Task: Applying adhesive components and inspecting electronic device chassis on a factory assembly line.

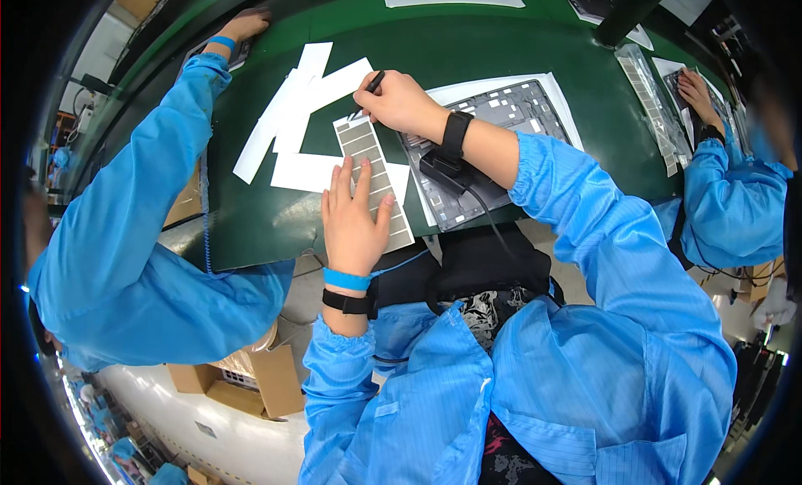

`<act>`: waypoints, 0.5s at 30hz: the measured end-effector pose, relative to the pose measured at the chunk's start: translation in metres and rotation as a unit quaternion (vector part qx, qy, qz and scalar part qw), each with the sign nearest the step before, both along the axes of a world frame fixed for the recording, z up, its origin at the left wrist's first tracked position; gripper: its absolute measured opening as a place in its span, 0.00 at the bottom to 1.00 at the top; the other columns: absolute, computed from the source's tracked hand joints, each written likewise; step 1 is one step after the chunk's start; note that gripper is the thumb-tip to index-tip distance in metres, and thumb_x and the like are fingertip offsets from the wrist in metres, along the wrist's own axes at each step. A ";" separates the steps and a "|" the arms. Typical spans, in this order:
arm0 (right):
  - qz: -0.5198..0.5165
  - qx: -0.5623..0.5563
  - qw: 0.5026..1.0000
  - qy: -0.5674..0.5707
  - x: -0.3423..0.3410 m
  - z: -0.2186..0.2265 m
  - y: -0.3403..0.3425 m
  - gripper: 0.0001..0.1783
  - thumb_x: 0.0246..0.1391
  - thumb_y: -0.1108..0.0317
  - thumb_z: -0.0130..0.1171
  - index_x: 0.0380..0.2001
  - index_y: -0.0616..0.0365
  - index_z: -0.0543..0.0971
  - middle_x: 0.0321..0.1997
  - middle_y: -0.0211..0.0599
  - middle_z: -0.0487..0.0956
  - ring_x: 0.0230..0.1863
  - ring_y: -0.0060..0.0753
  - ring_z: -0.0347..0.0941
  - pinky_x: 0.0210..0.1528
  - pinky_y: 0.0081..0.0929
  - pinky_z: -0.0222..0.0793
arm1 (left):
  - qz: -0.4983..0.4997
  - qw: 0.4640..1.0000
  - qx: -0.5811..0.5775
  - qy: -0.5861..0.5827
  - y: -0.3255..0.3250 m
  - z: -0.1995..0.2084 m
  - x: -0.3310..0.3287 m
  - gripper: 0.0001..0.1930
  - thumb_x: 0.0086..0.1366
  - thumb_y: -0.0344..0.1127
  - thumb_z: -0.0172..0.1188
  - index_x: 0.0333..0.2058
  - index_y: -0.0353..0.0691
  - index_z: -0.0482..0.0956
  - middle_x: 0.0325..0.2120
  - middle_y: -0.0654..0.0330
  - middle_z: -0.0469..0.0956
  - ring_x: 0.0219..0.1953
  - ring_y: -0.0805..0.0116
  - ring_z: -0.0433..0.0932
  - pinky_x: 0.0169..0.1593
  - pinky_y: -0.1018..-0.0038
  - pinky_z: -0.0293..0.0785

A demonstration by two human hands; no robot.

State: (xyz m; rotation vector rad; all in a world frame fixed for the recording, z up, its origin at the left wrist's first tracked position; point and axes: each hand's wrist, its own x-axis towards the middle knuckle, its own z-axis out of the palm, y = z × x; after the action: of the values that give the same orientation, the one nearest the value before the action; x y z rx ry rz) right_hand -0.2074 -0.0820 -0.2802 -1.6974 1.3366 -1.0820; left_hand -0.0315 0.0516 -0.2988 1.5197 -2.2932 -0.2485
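My left hand (355, 222) lies with its fingers spread on a long white strip (361, 144) bearing a column of grey rectangular stickers. It presses the strip's lower part to the table. My right hand (397, 102) is closed round slim black tweezers (376, 81), their tips down at the strip's far end. Under and beside the strip lies a white paper strip (302, 172). To the right, partly behind my right wrist, a dark grey device panel (501, 113) dotted with small white pieces rests on a white sheet (564, 109).
More white paper strips (288, 109) overlap on the green table (267, 226) to the left. A co-worker's sleeve (134, 184) reaches in on the left. At the right, another person's hand (700, 101) works near a bagged sticker strip (647, 101). A cable (489, 213) hangs from my right wrist.
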 end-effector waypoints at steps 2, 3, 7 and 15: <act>-0.014 0.014 1.000 -0.011 0.001 0.001 -0.001 0.15 0.52 0.62 0.55 0.26 0.66 0.81 0.21 0.49 0.80 0.27 0.49 0.80 0.34 0.35 0.75 | 0.006 1.000 -0.001 0.002 0.000 -0.001 -0.001 0.31 0.65 0.45 0.57 0.65 0.45 0.65 0.66 0.50 0.58 0.68 0.46 0.56 0.67 0.50 0.52; -0.013 0.015 1.000 -0.009 0.002 0.001 -0.002 0.15 0.52 0.62 0.55 0.26 0.66 0.81 0.21 0.49 0.80 0.27 0.49 0.80 0.34 0.35 0.75 | 0.010 1.000 -0.001 0.003 -0.001 -0.001 -0.002 0.31 0.65 0.45 0.57 0.65 0.45 0.65 0.66 0.50 0.58 0.68 0.47 0.55 0.67 0.49 0.51; -0.003 -0.007 0.999 0.044 0.005 -0.001 0.001 0.14 0.57 0.63 0.55 0.30 0.66 0.80 0.23 0.39 0.82 0.23 0.27 0.79 0.30 0.24 0.74 | 0.020 1.000 -0.007 0.007 -0.001 -0.002 -0.001 0.31 0.65 0.46 0.56 0.64 0.46 0.65 0.66 0.51 0.59 0.69 0.48 0.55 0.68 0.50 0.50; 0.012 0.018 1.000 -0.001 0.007 0.011 0.009 0.12 0.56 0.67 0.55 0.33 0.67 0.80 0.22 0.39 0.81 0.22 0.26 0.78 0.29 0.23 0.73 | 0.021 1.000 -0.011 0.001 0.001 -0.002 -0.005 0.30 0.65 0.48 0.55 0.64 0.46 0.66 0.67 0.52 0.58 0.69 0.51 0.55 0.68 0.51 0.51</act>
State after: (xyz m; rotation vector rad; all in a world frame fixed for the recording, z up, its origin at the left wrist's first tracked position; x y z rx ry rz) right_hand -0.2002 -0.0735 -0.2696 -1.6823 1.3236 -1.0393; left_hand -0.0366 0.0526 -0.3006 1.5546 -2.2534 -0.2129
